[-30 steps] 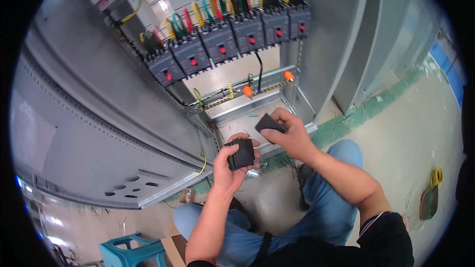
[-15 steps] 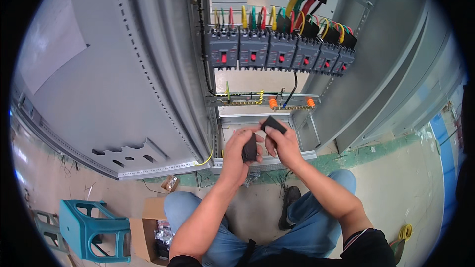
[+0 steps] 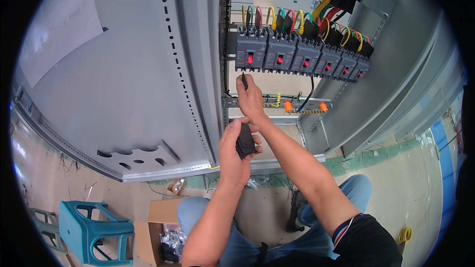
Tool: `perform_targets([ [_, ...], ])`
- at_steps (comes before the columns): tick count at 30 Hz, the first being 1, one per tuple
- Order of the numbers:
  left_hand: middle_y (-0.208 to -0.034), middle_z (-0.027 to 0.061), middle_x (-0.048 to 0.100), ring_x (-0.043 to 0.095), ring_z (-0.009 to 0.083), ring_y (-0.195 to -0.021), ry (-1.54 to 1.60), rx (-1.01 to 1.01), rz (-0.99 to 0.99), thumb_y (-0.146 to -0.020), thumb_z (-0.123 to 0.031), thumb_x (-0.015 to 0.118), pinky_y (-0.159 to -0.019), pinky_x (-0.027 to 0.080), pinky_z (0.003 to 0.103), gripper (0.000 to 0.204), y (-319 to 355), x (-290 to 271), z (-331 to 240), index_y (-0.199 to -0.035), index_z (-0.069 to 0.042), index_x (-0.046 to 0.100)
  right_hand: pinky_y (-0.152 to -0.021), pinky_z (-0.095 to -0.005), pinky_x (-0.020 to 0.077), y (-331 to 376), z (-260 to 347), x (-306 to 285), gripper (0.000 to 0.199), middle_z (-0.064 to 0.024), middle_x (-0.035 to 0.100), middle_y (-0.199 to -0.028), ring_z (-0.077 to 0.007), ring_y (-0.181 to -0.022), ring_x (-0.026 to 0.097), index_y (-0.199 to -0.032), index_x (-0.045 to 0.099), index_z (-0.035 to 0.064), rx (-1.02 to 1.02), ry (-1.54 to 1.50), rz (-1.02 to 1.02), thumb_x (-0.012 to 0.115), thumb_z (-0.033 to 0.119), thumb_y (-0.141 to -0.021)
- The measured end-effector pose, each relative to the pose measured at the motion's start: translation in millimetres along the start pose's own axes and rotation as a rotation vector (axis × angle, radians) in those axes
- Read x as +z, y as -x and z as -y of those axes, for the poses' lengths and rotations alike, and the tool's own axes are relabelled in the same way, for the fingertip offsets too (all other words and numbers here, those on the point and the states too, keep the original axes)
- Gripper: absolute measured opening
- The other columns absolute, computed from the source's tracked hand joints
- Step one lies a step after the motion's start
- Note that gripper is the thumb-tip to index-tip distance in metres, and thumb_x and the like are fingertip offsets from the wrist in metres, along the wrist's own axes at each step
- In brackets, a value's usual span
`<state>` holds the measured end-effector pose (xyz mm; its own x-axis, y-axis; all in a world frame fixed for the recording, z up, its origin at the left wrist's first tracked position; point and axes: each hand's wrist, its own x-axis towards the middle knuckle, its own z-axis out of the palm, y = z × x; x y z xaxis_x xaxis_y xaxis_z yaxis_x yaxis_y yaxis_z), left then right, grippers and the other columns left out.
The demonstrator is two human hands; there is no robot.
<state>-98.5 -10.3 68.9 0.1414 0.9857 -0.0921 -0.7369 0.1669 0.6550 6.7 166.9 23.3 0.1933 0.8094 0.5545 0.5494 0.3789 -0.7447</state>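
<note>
right hand up from the black stack to the first breaker

since the frame half a second ago, the right hand (image 3: 252, 101) has left its place beside the left hand (image 3: 231, 148) and risen to the lower edge of the leftmost breaker (image 3: 251, 49). it carries a thin black piece (image 3: 245, 82), which showed its broad face then and is now seen nearly edge-on, pointing upward. the view has shifted as well, so the breaker row sits further right in the picture.

the right fingers are closed in a pinch on that piece; its upper end is just below the breaker, but whether the two touch i cannot tell. the left hand, low in front of the cabinet opening, is half curled around a stack of black pieces (image 3: 245, 142), thumb on one side and fingers on the other; how many pieces it holds cannot be counted.

for the work in hand, this reads as one piece parted from the stack and brought to the breaker, with no sign that it is seated, as the fingers have not let go. below and to the right, the orange insulators (image 3: 288, 107) stand on the lower rail, apart from both hands.
</note>
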Motion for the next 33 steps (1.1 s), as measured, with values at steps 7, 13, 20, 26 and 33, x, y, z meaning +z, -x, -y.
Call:
perform_targets([
  [7,-0.104,0.0111,0.069,0.066,0.0169,-0.082,-0.037,-0.021,0.026,-0.106,-0.043,0.053,-0.069,0.055,0.035,0.044,-6,-8,-2,-0.126,-0.003,0.06,-0.078,-0.0572,0.0491,-17,-9,14,0.025,-0.0304,0.07,-0.092,-0.0518,-0.089,0.066,-0.11,0.06,0.0005,0.022,0.046,-0.048,0.053,0.023,-0.103],
  [13,-0.105,0.0112,0.068,0.066,0.017,-0.082,-0.036,-0.032,0.037,-0.106,-0.043,0.053,-0.069,0.055,0.035,0.045,-6,-11,-5,-0.127,-0.003,0.059,-0.081,-0.0576,0.0501,-23,-18,19,0.034,-0.0306,0.071,-0.094,-0.0524,-0.089,0.067,-0.109,0.065,-0.0024,-0.043,-0.083,-0.067,0.054,0.029,-0.102],
  [20,-0.105,0.0113,0.068,0.065,0.0169,-0.083,-0.032,-0.056,0.031,-0.106,-0.043,0.052,-0.069,0.055,0.034,0.047,-4,-11,-3,-0.128,-0.002,0.059,-0.081,-0.0591,0.0495,-30,-12,31,0.042,-0.0338,0.069,-0.089,-0.0536,-0.089,0.066,-0.096,0.068,-0.0074,0.072,0.089,-0.043,0.052,0.031,-0.102],
  [26,-0.106,0.012,0.068,0.066,0.0173,-0.084,-0.028,-0.078,0.077,-0.107,-0.046,0.052,-0.069,0.055,0.035,0.049,-5,-1,8,-0.129,-0.003,0.058,-0.09,-0.0554,0.054,-64,-49,41,0.047,-0.0336,0.07,-0.097,-0.0506,-0.092,0.069,-0.094,0.076,-0.0045,0.144,0.287,-0.008,0.053,0.036,-0.099],
  [33,-0.105,0.0119,0.069,0.065,0.0182,-0.084,0.03,-0.105,-0.047,-0.106,-0.053,0.052,-0.072,0.054,0.035,0.055,-11,-12,8,-0.131,-0.004,0.058,-0.051,-0.0345,0.0573,-38,-19,4,0.067,-0.0165,0.071,-0.074,-0.0219,-0.052,0.069,-0.132,0.059,-0.0081,0.503,-0.078,0.502,0.071,0.044,-0.091],
])
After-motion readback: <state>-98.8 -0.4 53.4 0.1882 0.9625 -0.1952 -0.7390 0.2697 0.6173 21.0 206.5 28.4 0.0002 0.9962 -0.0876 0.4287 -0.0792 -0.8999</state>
